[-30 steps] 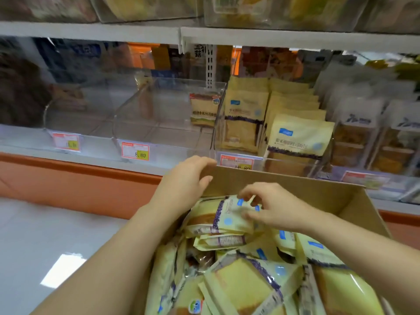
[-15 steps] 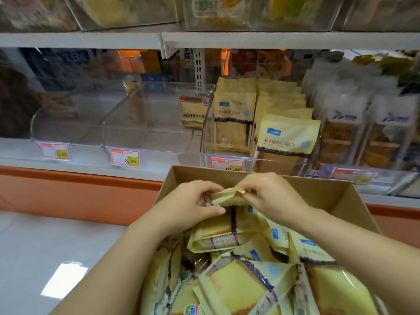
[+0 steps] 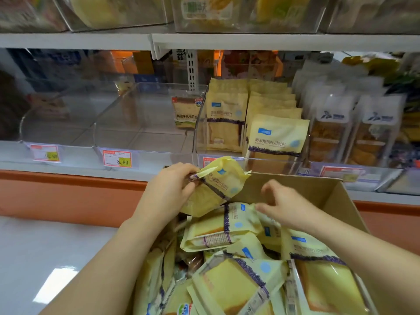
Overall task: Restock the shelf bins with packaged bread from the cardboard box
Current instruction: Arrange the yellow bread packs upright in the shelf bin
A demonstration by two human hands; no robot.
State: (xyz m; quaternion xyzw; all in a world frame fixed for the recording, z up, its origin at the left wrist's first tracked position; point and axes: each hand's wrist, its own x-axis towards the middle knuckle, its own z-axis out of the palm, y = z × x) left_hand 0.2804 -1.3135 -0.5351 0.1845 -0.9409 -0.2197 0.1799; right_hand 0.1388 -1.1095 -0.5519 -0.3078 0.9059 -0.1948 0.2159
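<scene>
One bread pack in left hand grip, above cardboard box rim.

Pale yellow bread packet with purple band and blue label, raised over the far left corner of the cardboard box, tilted, gripped at its sealed end by the left hand. Box open, near right, heaped with matching packets lying criss-cross. Beyond, on the shelf, right bin of clear plastic, packed with upright shelved packets. Just left, middle bin, clear, with one different loaf pack at its far right.

Bright overhead light, floor glare, soft edges
</scene>
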